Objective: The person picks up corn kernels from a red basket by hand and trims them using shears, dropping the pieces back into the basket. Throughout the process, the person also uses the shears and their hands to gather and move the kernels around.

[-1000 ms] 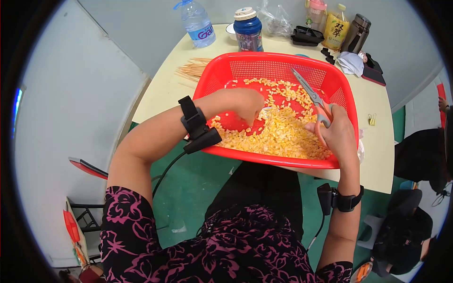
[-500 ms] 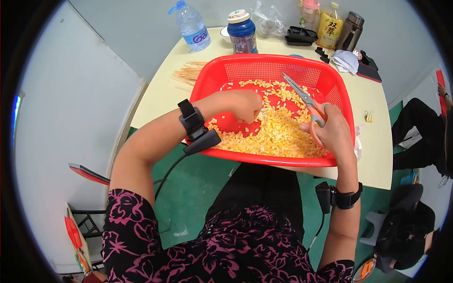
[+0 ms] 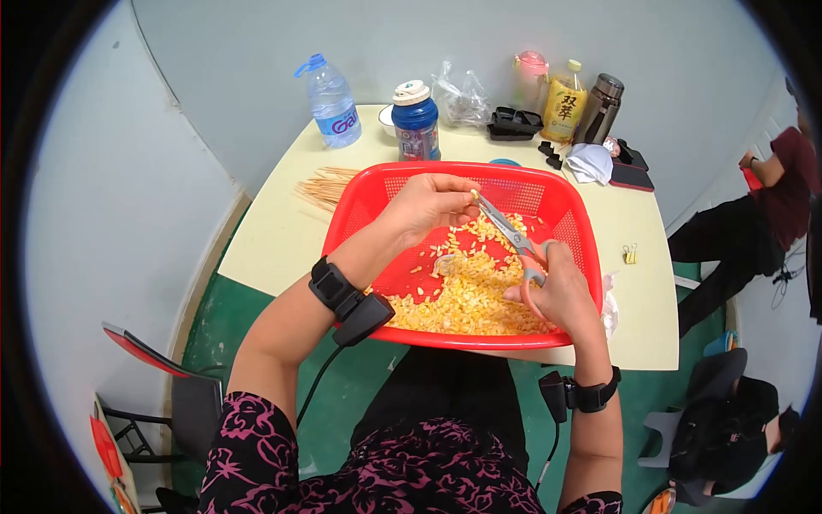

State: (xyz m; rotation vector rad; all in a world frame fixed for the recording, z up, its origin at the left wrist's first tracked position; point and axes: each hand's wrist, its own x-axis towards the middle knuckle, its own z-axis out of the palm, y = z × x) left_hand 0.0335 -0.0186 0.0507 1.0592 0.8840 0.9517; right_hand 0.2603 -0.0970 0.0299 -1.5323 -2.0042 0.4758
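A red plastic basket (image 3: 342, 224) with mesh walls stands on the pale table. Yellow and whitish kernels (image 3: 462, 301) cover much of its bottom. Above the basket, my left hand (image 3: 432, 206) pinches a small pale yellow kernel (image 3: 475, 195) between thumb and fingertips. The tips of the scissors (image 3: 514, 236) meet that kernel. My right hand (image 3: 561, 287) holds the scissors by their orange and grey handles, over the right part of the basket. A translucent whitish object (image 3: 445, 265) lies among the kernels, too indistinct to name.
Wooden sticks (image 3: 324, 188) lie left of the basket. Behind it stand a water bottle (image 3: 334, 103), a blue jar (image 3: 415, 124), a black tray (image 3: 515, 124), a yellow bottle (image 3: 565, 103) and a thermos (image 3: 598, 111). A binder clip (image 3: 630, 254) lies right. Another person (image 3: 762, 197) stands at right.
My left hand has risen from the kernels to the scissor tips with a kernel in its fingers. The view has tilted up, so the table sits lower in it.
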